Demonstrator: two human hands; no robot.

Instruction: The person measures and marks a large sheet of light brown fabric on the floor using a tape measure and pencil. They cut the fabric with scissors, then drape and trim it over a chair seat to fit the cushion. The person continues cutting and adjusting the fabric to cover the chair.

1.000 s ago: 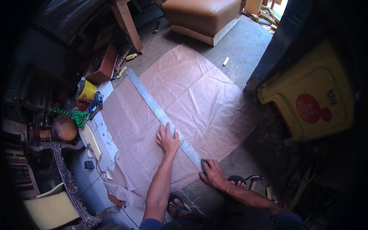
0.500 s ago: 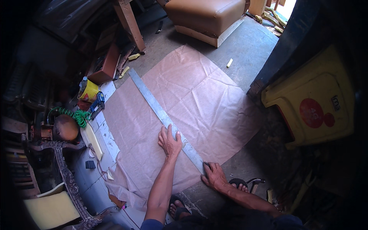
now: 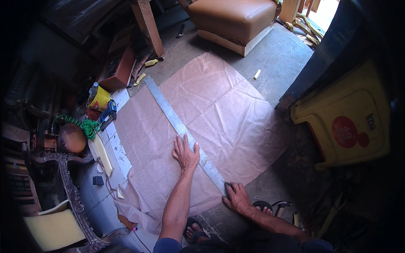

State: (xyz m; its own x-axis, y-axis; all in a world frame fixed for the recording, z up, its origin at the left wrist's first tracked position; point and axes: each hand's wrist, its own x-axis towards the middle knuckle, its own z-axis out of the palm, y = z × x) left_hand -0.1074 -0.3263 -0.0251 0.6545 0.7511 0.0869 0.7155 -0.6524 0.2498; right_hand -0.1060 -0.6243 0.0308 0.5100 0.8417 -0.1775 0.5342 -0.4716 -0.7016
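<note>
A long metal straightedge [image 3: 168, 110] lies slantwise across a wrinkled pinkish-brown sheet of material [image 3: 236, 116] spread on the floor. My left hand [image 3: 185, 154] presses down on the middle of the straightedge, fingers stretched out and thumb against its right edge. At the near end of the straightedge is my right hand [image 3: 238, 198], its fingers closed around a small dark thing [image 3: 228, 185] whose kind I cannot make out. The sheet's near left corner is bunched up in folds.
A brown padded seat [image 3: 236, 19] stands beyond the sheet. A yellow plastic stool [image 3: 337, 122] is at right. Along the left are a yellow bucket [image 3: 99, 99], a blue air stapler [image 3: 109, 110], a coiled green hose [image 3: 89, 127], carved furniture [image 3: 71, 185] and yellow foam [image 3: 55, 230].
The view has shifted slightly, so the whole scene sits a little lower and to the right. My left hand stays on the straightedge; my right hand stays at its near end.
</note>
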